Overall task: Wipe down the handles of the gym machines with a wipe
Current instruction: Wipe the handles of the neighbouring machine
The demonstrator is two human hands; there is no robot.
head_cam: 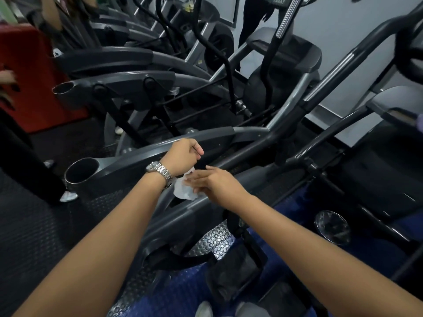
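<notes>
Head view: the wipe (184,191) is pressed onto the grey rail (203,209) by the flat right hand (214,183), the left hand (183,156) curled beside it, its hold unclear; if pressure is eased, the wipe may be dropped.

This is looking like a gym: dark grey elliptical machines (114,85) are standing in a close row on studded rubber matting (29,236), their long curved rails (146,152) and upright handlebars (329,74) reaching toward a pale wall (343,21) behind them.
</notes>
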